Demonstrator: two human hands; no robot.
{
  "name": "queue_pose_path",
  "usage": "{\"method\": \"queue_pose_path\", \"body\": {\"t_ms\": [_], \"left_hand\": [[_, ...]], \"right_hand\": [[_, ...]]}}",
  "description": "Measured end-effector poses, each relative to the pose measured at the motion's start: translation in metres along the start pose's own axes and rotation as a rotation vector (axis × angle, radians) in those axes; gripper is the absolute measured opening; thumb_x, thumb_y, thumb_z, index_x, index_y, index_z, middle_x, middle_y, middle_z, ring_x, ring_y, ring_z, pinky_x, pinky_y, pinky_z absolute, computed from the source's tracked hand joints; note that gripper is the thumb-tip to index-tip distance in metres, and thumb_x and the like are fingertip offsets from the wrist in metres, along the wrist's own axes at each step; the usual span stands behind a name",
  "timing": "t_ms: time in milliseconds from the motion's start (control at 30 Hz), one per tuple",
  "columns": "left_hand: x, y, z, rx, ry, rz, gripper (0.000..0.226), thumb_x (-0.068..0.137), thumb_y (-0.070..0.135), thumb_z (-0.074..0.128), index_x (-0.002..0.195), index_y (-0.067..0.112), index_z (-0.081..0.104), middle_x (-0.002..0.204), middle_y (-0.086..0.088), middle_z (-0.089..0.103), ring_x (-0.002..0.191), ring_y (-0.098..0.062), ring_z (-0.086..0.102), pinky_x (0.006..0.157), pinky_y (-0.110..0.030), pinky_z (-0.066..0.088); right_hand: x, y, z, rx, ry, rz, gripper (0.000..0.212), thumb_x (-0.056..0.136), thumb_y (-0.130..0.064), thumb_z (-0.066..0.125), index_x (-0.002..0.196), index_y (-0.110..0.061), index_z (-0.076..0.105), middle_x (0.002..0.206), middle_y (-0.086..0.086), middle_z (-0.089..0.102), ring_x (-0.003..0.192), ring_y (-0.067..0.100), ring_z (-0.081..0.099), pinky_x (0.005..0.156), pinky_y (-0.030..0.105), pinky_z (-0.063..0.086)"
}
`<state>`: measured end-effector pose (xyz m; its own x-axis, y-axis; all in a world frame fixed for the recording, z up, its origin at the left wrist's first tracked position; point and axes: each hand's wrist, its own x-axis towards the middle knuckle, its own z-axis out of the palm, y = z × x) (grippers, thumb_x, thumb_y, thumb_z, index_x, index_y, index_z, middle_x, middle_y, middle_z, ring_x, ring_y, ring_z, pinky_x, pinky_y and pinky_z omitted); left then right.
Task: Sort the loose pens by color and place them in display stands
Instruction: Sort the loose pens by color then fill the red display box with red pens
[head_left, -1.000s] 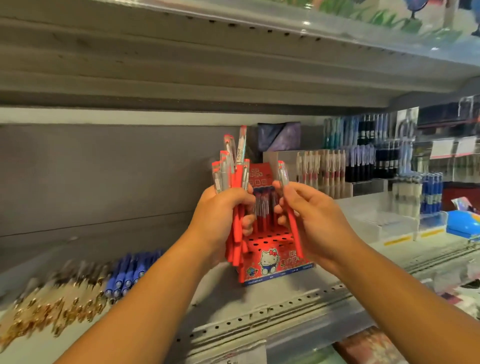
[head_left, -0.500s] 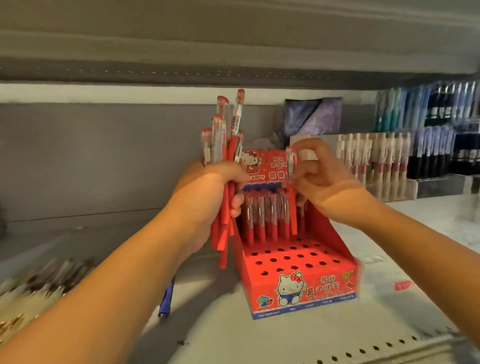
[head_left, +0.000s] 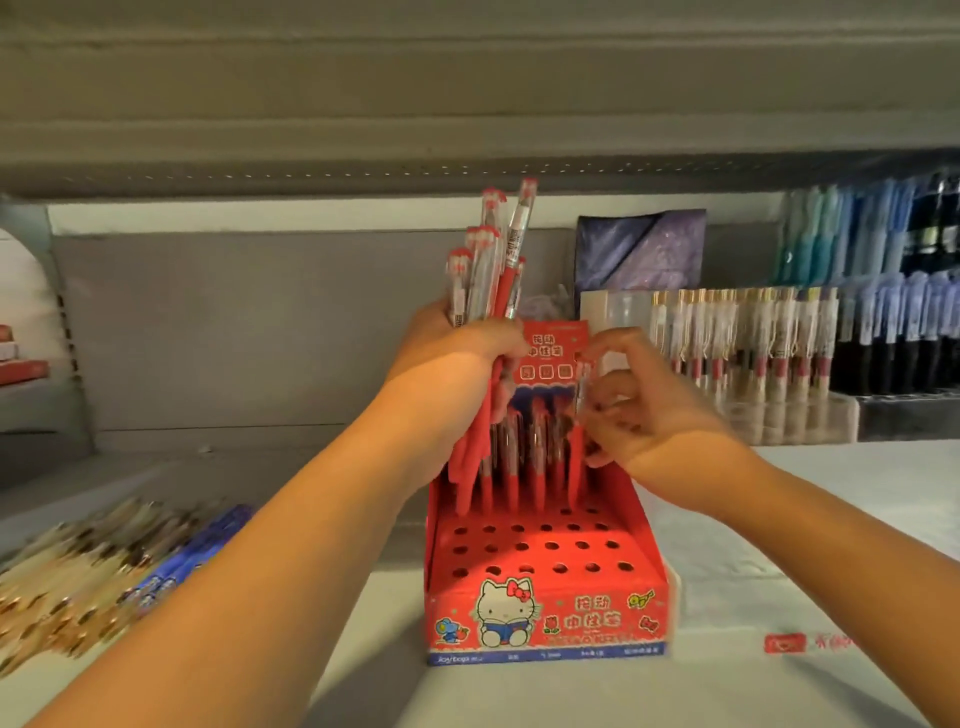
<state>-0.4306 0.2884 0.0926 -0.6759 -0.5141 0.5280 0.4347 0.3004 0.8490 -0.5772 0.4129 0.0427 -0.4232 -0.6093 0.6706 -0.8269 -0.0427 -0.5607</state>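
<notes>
Red pens (head_left: 488, 270) gripped in your left hand (head_left: 457, 374); your right hand (head_left: 660, 415) pinches one pen (head_left: 575, 457): hold it upright, seat it in the stand (head_left: 545, 618) below.

2 bare forearms (head_left: 291, 519), left hand (head_left: 457, 364), right hand (head_left: 660, 415) with dark fingernails

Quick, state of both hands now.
Left hand: grips a bundle of red pens.
Right hand: pinches a single pen in the red stand, back row.

A pale shelf (head_left: 779, 525) fronts a grey back panel (head_left: 234, 338). The upper shelf (head_left: 467, 104) spans overhead, its underside dim.
</notes>
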Motion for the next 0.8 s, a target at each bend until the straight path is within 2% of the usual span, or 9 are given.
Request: {"method": "queue_pose_path", "body": {"t_ms": [133, 267, 400, 500, 533, 633, 733, 800], "left_hand": [[0.000, -0.012, 0.001, 0.029, 0.029, -0.037, 0.024, 0.079, -0.007, 0.056, 0.062, 0.008, 0.050, 0.043, -0.008, 0.042, 0.033, -0.018, 0.034, 0.041, -0.023, 0.031], [0.002, -0.027, -0.013, 0.051, -0.001, -0.109, 0.015, 0.083, -0.006, 0.056, 0.073, 0.003, 0.050, 0.045, -0.006, 0.044, 0.033, -0.017, 0.037, 0.040, -0.024, 0.031], [0.005, -0.032, -0.019, -0.024, -0.079, -0.139, 0.012, 0.088, 0.002, 0.061, 0.079, 0.002, 0.052, 0.046, -0.003, 0.049, 0.035, -0.015, 0.042, 0.038, -0.023, 0.036], [0.004, -0.032, -0.020, -0.062, -0.141, -0.147, 0.014, 0.089, 0.007, 0.062, 0.077, 0.001, 0.056, 0.049, -0.004, 0.052, 0.037, -0.015, 0.044, 0.039, -0.023, 0.039], [0.003, -0.033, -0.020, -0.069, -0.150, -0.145, 0.015, 0.090, 0.007, 0.062, 0.076, 0.002, 0.057, 0.049, -0.004, 0.053, 0.037, -0.015, 0.044, 0.039, -0.022, 0.039], [0.001, -0.036, -0.019, -0.087, -0.160, -0.142, 0.015, 0.090, 0.008, 0.062, 0.076, 0.003, 0.061, 0.054, -0.006, 0.059, 0.038, -0.015, 0.049, 0.040, -0.022, 0.043], [-0.001, -0.039, -0.015, -0.136, -0.197, -0.158, 0.010, 0.091, 0.007, 0.062, 0.081, 0.004, 0.065, 0.063, -0.008, 0.065, 0.042, -0.016, 0.054, 0.042, -0.024, 0.047], [-0.003, -0.039, -0.014, -0.136, -0.242, -0.162, 0.009, 0.091, 0.008, 0.062, 0.084, 0.003, 0.065, 0.063, -0.007, 0.066, 0.044, -0.016, 0.056, 0.043, -0.025, 0.048]], "right_hand": [[-0.001, 0.001, 0.002, 0.005, -0.040, 0.047, 0.057, 0.090, -0.007, 0.066, 0.098, -0.058, 0.040, 0.081, -0.009, 0.066, 0.063, 0.023, 0.072, 0.055, 0.045, 0.061], [0.002, -0.002, 0.006, -0.086, -0.101, 0.115, 0.058, 0.092, -0.006, 0.062, 0.091, -0.060, 0.039, 0.092, -0.002, 0.064, 0.063, 0.021, 0.072, 0.056, 0.039, 0.061], [0.005, -0.004, 0.010, -0.256, -0.074, 0.080, 0.042, 0.091, -0.004, 0.060, 0.109, -0.040, 0.047, 0.097, -0.002, 0.065, 0.077, 0.024, 0.069, 0.065, 0.044, 0.061], [0.006, -0.009, 0.012, -0.440, -0.132, 0.090, 0.027, 0.091, -0.007, 0.060, 0.109, -0.026, 0.052, 0.100, 0.001, 0.065, 0.083, 0.025, 0.068, 0.071, 0.045, 0.059], [0.006, -0.010, 0.012, -0.477, -0.152, 0.113, 0.024, 0.092, -0.008, 0.058, 0.109, -0.025, 0.052, 0.102, 0.003, 0.065, 0.081, 0.025, 0.069, 0.070, 0.044, 0.059], [0.004, -0.011, 0.011, -0.522, -0.142, 0.143, 0.018, 0.095, -0.014, 0.052, 0.102, -0.031, 0.054, 0.098, 0.004, 0.067, 0.057, 0.019, 0.070, 0.064, 0.041, 0.059], [0.003, -0.013, 0.009, -0.411, -0.006, 0.091, 0.015, 0.096, -0.023, 0.051, 0.094, -0.034, 0.061, 0.089, -0.002, 0.070, 0.045, 0.015, 0.064, 0.050, 0.031, 0.056], [0.003, -0.018, 0.012, -0.057, 0.101, 0.145, 0.012, 0.094, -0.024, 0.057, 0.092, -0.035, 0.062, 0.086, -0.009, 0.069, 0.039, 0.017, 0.060, 0.035, 0.026, 0.045]]}}
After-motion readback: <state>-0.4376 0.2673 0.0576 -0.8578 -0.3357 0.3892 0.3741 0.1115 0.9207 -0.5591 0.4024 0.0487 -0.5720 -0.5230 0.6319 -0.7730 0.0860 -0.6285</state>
